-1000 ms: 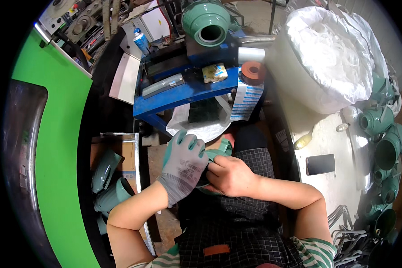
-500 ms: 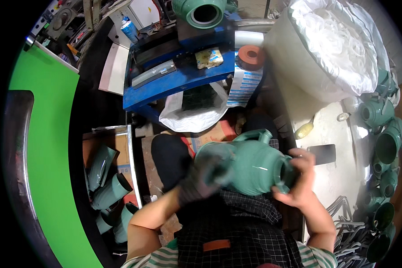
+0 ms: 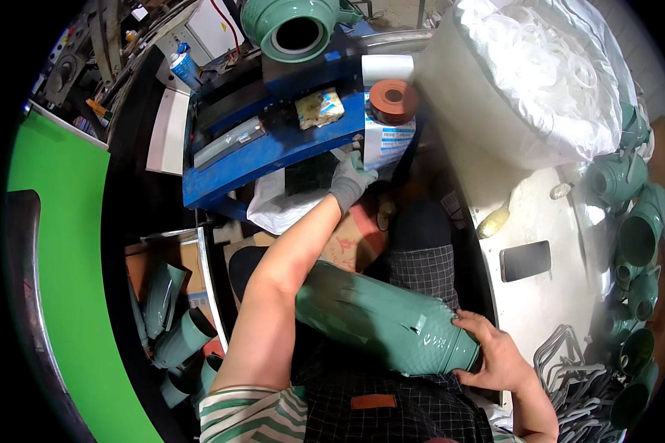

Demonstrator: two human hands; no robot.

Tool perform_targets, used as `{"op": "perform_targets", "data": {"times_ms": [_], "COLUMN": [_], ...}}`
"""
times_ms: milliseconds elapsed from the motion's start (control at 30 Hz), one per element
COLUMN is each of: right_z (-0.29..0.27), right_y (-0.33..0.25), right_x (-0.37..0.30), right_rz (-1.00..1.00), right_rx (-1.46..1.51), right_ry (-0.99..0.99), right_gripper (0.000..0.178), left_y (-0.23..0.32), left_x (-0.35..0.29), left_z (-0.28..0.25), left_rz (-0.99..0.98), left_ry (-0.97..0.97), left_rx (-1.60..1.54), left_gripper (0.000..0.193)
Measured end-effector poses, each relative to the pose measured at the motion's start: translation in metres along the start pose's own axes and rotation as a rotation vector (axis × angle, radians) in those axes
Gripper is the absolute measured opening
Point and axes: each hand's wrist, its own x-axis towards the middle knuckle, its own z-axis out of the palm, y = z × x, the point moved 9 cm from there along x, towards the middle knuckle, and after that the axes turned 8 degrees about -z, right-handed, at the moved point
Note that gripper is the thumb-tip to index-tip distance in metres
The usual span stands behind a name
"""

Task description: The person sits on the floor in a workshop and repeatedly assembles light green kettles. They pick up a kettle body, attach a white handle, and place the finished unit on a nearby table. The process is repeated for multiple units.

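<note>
Holding the green vessel (image 3: 377,317) at one end was the right hand (image 3: 501,359); the gloved left hand (image 3: 351,179), grasp indeterminable, was positioned near the striped sheet (image 3: 389,138).

Left edge: I see a bright-green panel (image 3: 59,244).
Right side: long white worktop (image 3: 517,310), brightly lit.
Ahead: blue-painted metal bench (image 3: 270,153).
Beyond: pale floor (image 3: 395,13).
</note>
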Motion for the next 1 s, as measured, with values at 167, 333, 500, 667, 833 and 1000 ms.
{"op": "perform_targets", "data": {"times_ms": [167,333,500,667,833,1000], "right_z": [0.017,0.030,0.075,0.077,0.061,0.107], "right_y": [0.039,0.054,0.065,0.083,0.064,0.055], "right_x": [-0.010,-0.013,-0.042,-0.047,-0.016,-0.001], "right_rz": [0.243,0.218,0.304,0.267,-0.083,0.029], "right_rx": [0.498,0.604,0.940,0.951,0.868,0.572], "right_ry": [-0.029,-0.027,-0.088,-0.046,0.256,0.254], "right_gripper": [0.085,0.109,0.101,0.105,0.094,0.116], "left_y": [0.033,0.077,0.093,0.128,0.167,0.065], "left_x": [-0.054,-0.075,-0.090,-0.109,-0.193,-0.262], "left_z": [-0.020,-0.061,-0.055,-0.085,-0.224,-0.238], "left_rz": [0.199,0.334,0.445,0.410,0.529,-0.217], "left_ry": [0.147,0.331,0.188,0.160,0.519,0.406], "left_rx": [0.149,0.294,0.095,0.259,-0.024,-0.826], "left_gripper": [0.065,0.031,0.019,0.017,0.016,0.015]}}
